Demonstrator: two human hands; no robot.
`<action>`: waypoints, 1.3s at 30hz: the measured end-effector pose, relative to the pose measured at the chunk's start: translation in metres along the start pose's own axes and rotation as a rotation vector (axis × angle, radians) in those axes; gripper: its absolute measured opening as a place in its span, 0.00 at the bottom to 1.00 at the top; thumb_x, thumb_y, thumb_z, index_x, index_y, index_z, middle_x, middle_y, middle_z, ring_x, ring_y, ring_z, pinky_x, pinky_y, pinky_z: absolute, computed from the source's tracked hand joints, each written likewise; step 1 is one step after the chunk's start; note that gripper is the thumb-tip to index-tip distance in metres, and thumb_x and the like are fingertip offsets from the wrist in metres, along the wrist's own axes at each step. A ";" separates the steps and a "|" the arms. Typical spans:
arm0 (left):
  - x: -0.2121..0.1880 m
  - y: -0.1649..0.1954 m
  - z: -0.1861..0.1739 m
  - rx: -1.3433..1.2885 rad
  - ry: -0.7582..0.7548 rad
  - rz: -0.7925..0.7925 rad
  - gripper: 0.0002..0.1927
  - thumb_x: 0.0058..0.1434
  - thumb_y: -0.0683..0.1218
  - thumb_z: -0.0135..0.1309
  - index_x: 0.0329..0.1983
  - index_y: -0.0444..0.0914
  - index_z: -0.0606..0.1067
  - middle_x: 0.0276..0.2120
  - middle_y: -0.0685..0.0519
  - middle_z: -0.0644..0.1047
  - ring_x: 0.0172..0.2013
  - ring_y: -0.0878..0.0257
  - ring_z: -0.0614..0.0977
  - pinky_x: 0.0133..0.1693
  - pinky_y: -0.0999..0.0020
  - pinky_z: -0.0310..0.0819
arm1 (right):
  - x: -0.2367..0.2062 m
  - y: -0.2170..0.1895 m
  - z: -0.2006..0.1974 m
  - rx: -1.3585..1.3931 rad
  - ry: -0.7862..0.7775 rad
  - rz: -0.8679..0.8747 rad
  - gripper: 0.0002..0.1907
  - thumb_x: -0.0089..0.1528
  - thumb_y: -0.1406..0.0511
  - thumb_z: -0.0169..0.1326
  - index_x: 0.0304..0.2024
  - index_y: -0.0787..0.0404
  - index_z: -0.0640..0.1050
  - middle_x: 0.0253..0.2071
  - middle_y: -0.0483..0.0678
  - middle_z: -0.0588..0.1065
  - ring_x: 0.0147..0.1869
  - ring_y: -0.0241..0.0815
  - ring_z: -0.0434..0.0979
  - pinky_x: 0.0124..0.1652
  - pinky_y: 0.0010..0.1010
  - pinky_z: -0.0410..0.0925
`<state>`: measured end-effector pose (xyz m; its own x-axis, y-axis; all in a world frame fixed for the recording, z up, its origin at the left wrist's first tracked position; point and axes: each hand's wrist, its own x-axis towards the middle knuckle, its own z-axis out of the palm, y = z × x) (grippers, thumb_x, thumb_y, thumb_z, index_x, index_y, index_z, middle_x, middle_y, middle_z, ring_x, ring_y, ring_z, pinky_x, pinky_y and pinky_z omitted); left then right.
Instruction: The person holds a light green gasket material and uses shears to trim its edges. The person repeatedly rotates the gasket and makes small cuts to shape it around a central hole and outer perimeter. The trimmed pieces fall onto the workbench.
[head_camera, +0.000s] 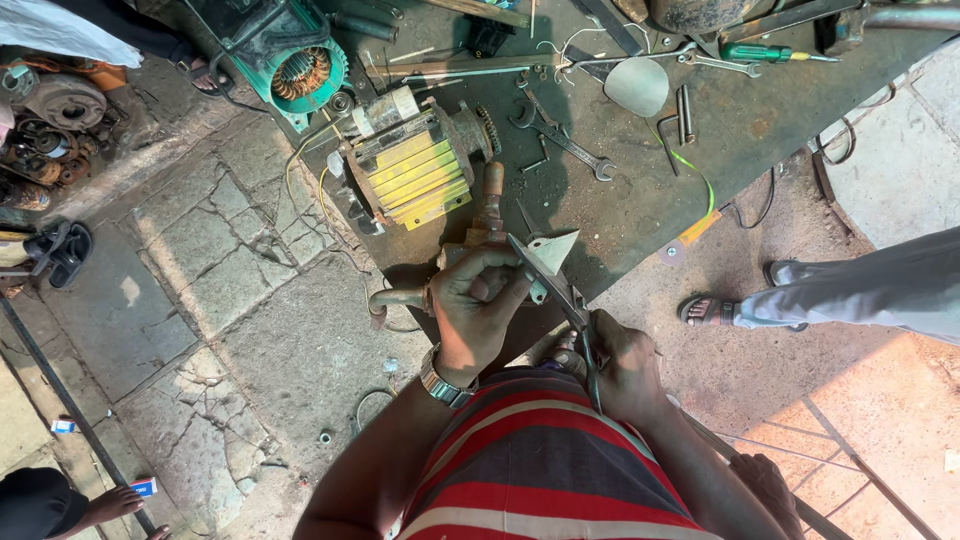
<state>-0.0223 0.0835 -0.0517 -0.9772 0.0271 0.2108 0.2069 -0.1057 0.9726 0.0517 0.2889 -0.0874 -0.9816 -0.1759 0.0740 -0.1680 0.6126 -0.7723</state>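
- Left hand (478, 300) wraps tight round a rusty pump body (487, 215); fingers hide its middle, so the joint there is hard to make out.
- Right hand (622, 365) is clamped on scissors (560, 290), handles buried in the fist.
- Blades point up-left, biting a pale sheet piece (552, 250) at the bench edge (640, 235).
- Pump's long axis runs away from the body, toward the yellow-finned motor (415, 170).
- Small blue-and-white packet (144, 487) lies on the paving, lower left.

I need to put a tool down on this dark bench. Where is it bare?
Bare bench lies between the spanners, the green strap and the bench's near edge. Crowded: around the yellow motor and the far edge with the screwdriver.
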 end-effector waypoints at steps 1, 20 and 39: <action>0.000 0.000 0.000 -0.014 0.010 -0.014 0.09 0.62 0.32 0.61 0.45 0.30 0.78 0.37 0.51 0.83 0.35 0.72 0.84 0.35 0.81 0.77 | 0.000 0.000 0.001 0.000 -0.005 0.006 0.21 0.56 0.55 0.65 0.32 0.64 0.71 0.17 0.51 0.67 0.19 0.48 0.68 0.24 0.40 0.63; 0.005 0.007 -0.014 -0.231 -0.212 0.026 0.15 0.60 0.29 0.59 0.50 0.29 0.74 0.49 0.46 0.79 0.51 0.62 0.84 0.55 0.66 0.84 | 0.001 -0.003 -0.002 -0.053 0.051 -0.061 0.28 0.53 0.48 0.66 0.32 0.64 0.73 0.18 0.48 0.69 0.20 0.44 0.72 0.24 0.37 0.65; 0.024 0.095 -0.038 0.104 -0.550 0.565 0.19 0.47 0.44 0.75 0.41 0.52 0.82 0.50 0.54 0.75 0.54 0.55 0.78 0.55 0.59 0.78 | 0.007 0.030 -0.039 -0.190 0.463 -0.343 0.38 0.53 0.51 0.71 0.52 0.67 0.67 0.53 0.63 0.74 0.66 0.63 0.72 0.55 0.46 0.70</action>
<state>-0.0282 0.0359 0.0419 -0.5647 0.4867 0.6665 0.6937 -0.1574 0.7028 0.0366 0.3356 -0.0853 -0.7991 -0.0603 0.5982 -0.4530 0.7144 -0.5332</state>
